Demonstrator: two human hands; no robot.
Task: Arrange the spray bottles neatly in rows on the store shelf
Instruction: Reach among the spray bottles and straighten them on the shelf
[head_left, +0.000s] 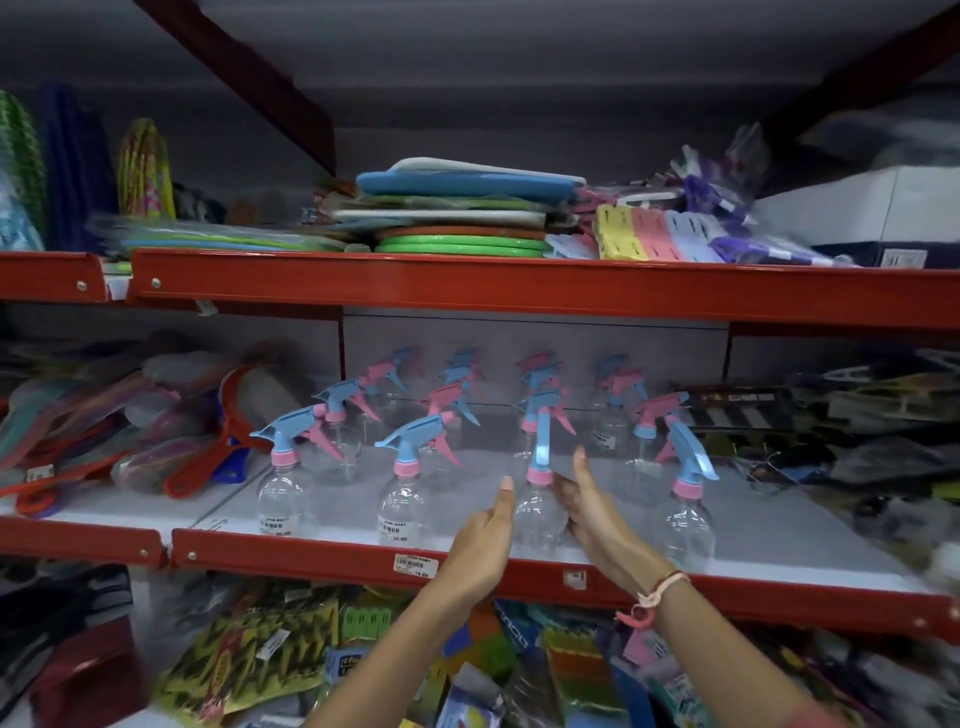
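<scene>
The shelf (779, 525) was pale grey with a glossy red metal lip, under another crowded red shelf. Clear plastic spray bottles (400, 499) with blue-and-pink trigger heads stood in four rows running front to back. Both hands flanked the third front bottle (535, 512), the left hand (480, 540) and right hand (592, 512) spread wide, palms inward. Small barcode stickers were too blurred to read.

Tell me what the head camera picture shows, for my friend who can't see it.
Two open hands, the left hand and the right hand, frame a clear spray bottle in the front row on a red-edged store shelf. More clear bottles with blue and pink trigger tops stand in rows around and behind it. Colourful packets fill the shelves above, below and beside.
</scene>
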